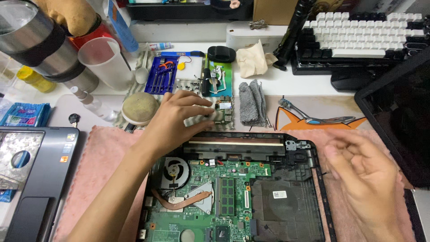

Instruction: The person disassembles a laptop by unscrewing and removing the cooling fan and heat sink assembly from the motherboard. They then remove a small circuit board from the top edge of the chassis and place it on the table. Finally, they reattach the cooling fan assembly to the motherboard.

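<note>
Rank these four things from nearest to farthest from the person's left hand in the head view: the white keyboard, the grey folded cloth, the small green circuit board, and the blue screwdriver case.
1. Small green circuit board: at the fingertips of the left hand.
2. Grey folded cloth: just to the hand's right.
3. Blue screwdriver case: behind the hand, slightly left.
4. White keyboard: far back right.

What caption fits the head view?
Left hand reaching over an opened laptop toward a small circuit board.

Home electronics repair station on a white desk (295, 83). Evidence: opened laptop chassis (233, 192) with bare motherboard, blue screwdriver kit (160, 75), keyboard (363, 33), tumbler (33, 38), pink towel (101, 166) as work mat.
</note>
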